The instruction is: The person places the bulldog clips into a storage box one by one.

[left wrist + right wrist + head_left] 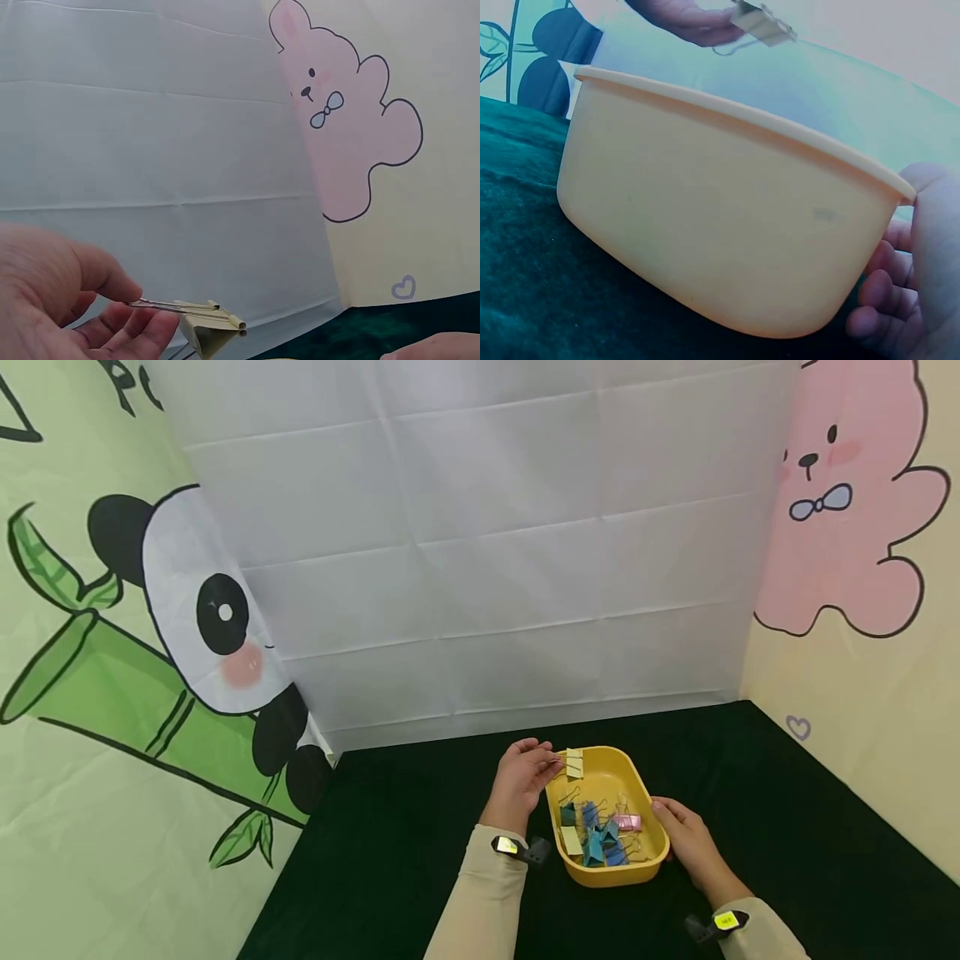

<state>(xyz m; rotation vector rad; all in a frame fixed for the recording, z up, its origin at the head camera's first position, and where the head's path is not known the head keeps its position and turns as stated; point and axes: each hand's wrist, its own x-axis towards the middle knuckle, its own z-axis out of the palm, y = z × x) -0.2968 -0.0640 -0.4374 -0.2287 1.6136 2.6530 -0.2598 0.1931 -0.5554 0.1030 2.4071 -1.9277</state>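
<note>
My left hand point(519, 781) pinches a pale yellow binder clip point(574, 763) by one wire handle, between thumb and fingers. The clip's body point(211, 334) points away from the fingertips in the left wrist view. Below it stands a yellow plastic container point(611, 878), whose right side my right hand point(690, 843) holds, thumb at the rim and fingers curled beneath. Inside lie several binder clips: a pink one point(627, 822), a dark green one point(567, 814), blue ones point(590, 814), a teal one point(593, 850) and another pale yellow one point(572, 841).
A dark green cloth point(420, 827) covers the table under the container. Behind it hangs a white creased sheet point(510, 585). The left wall carries a panda drawing point(198, 610), the right wall a pink bear point(847, 527). Both wrists wear small black straps with cameras.
</note>
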